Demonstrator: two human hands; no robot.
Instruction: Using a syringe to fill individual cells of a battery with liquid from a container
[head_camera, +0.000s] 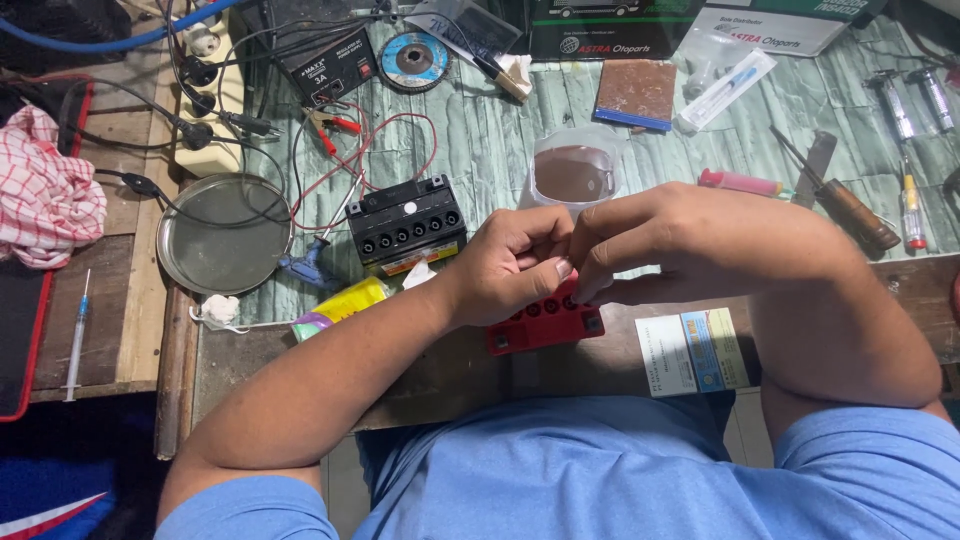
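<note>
i see both hands together over a red battery (545, 325) at the table's (480, 140) near edge, left hand (515, 265) curled on its top, right hand (650, 240) pinching beside it, black battery (407, 222) just behind, steel plate (225, 232) well left

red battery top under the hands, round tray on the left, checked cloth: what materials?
Red battery top: looks like moulded plastic, matte to semi-gloss, with a row of round holes; both hands, left hand and right hand, rest on it.
Round tray: likely metal, dull grey sheen, thin raised rim.
Checked cloth: woven fabric, red and white, soft crumpled folds.
</note>
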